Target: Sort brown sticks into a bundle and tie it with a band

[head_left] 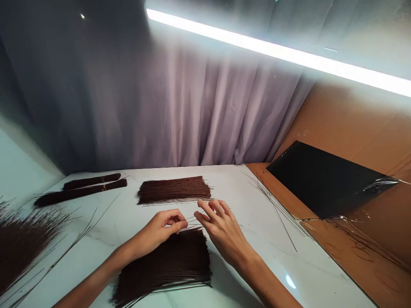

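My left hand point(168, 224) is closed in a pinch on a few thin dark sticks point(192, 220), whose ends stick out to the right from its fingertips. My right hand point(220, 224) is close beside those ends with its fingers apart; whether a fingertip touches them is hard to make out. Under both hands lies a large flat pile of dark brown sticks point(170, 265), with a few strays along its near edge. Behind the hands, a smaller pile of brown sticks point(175, 190) lies crosswise on the white table point(250, 265).
Two banded stick bundles point(85, 191) lie at the back left. A blurred heap of sticks point(22, 244) fills the left edge. Loose sticks point(276, 203) lie at the right, by cardboard point(334, 239) with a black panel point(324, 179). A grey curtain point(192, 111) hangs behind; a light tube point(272, 45) is overhead.
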`<state>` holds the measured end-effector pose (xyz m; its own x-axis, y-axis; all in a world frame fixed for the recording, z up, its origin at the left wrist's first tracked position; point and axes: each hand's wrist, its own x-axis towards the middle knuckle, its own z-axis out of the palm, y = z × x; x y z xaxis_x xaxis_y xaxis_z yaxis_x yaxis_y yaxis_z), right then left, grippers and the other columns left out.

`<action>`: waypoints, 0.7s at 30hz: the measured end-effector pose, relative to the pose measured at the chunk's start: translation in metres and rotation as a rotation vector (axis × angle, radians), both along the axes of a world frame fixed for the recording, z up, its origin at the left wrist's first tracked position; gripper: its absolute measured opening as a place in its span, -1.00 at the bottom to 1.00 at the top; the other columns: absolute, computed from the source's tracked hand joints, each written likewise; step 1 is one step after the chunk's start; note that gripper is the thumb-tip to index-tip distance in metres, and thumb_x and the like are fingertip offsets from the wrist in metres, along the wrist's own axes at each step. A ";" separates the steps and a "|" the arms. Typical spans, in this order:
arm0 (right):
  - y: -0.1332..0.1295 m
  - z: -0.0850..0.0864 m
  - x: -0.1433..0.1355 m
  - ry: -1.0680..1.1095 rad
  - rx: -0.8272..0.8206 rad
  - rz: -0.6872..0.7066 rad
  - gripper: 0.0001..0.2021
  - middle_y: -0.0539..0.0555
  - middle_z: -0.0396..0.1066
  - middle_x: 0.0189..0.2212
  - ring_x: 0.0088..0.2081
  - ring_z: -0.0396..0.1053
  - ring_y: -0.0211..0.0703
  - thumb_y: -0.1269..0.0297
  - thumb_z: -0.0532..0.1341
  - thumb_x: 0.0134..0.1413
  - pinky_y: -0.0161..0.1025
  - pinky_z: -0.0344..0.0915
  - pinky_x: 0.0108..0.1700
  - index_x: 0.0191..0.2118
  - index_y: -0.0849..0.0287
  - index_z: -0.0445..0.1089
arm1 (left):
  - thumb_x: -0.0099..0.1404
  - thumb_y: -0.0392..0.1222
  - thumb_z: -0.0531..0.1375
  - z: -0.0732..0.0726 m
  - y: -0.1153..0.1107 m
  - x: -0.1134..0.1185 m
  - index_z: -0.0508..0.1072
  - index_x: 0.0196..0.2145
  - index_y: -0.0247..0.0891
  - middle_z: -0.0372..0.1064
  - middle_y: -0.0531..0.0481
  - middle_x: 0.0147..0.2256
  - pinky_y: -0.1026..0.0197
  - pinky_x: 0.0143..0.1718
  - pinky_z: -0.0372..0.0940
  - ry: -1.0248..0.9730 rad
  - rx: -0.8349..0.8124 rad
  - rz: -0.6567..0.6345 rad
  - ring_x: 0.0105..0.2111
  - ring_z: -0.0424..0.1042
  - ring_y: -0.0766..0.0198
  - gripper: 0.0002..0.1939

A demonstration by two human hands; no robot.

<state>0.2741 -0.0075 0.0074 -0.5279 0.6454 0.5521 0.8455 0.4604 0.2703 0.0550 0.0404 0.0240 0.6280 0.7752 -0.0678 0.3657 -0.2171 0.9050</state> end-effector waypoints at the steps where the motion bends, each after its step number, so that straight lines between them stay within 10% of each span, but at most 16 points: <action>1: 0.001 -0.004 0.002 0.020 -0.005 -0.003 -0.81 0.11 0.43 0.04 -0.11 0.26 0.00 0.54 0.19 0.23 -0.05 0.23 0.00 -0.15 0.12 0.44 | 0.38 0.07 0.18 -0.001 0.001 0.000 0.43 -0.36 -0.24 0.27 0.13 -0.44 0.30 -0.42 0.09 -0.003 -0.008 0.009 -0.44 0.19 0.32 -0.68; 8: 0.008 -0.011 0.016 0.273 -0.078 0.022 -0.70 0.16 0.41 -0.03 -0.16 0.29 -0.03 0.54 0.17 0.27 -0.08 0.26 -0.11 0.01 0.07 0.44 | 0.37 0.08 0.18 -0.007 0.001 -0.001 0.44 -0.36 -0.23 0.15 0.17 -0.50 0.30 -0.48 0.02 0.028 0.013 0.060 -0.50 0.09 0.34 -0.68; 11: 0.000 0.001 0.028 0.657 -0.093 -0.031 -0.75 0.18 0.37 -0.06 -0.26 0.29 -0.10 0.34 0.11 0.39 -0.11 0.28 -0.15 0.10 0.08 0.37 | 0.36 0.07 0.20 -0.006 0.003 -0.003 0.43 -0.35 -0.22 0.17 0.17 -0.49 0.30 -0.43 0.08 0.000 0.021 0.064 -0.48 0.15 0.34 -0.70; 14: -0.012 0.007 0.022 1.175 -0.146 -0.169 -0.78 0.03 0.31 -0.35 -0.40 0.19 -0.18 0.09 0.11 0.39 -0.20 0.23 -0.30 -0.22 0.09 0.37 | 0.35 0.08 0.22 -0.005 0.006 -0.005 0.45 -0.33 -0.23 0.23 0.15 -0.46 0.30 -0.36 0.17 -0.050 0.047 0.075 -0.43 0.24 0.32 -0.70; 17: -0.019 -0.003 -0.005 1.569 -0.423 -0.189 -0.55 -0.10 0.08 -0.57 -0.53 0.05 -0.25 -0.14 0.16 0.28 -0.28 0.08 -0.49 -0.47 0.08 0.16 | 0.34 0.13 0.22 -0.005 0.006 -0.004 0.44 -0.31 -0.23 0.22 0.14 -0.46 0.35 -0.48 0.13 -0.070 0.029 0.099 -0.48 0.22 0.36 -0.66; 21: -0.020 -0.022 -0.038 1.799 -0.916 0.016 -0.53 -0.16 0.10 -0.62 -0.62 0.00 -0.33 -0.25 0.27 0.11 -0.33 0.00 -0.57 -0.31 0.12 0.33 | 0.30 0.24 0.23 -0.009 0.000 0.001 0.41 -0.29 -0.24 0.20 0.16 -0.48 0.39 -0.67 -0.03 -0.152 -0.057 0.093 -0.60 0.09 0.43 -0.57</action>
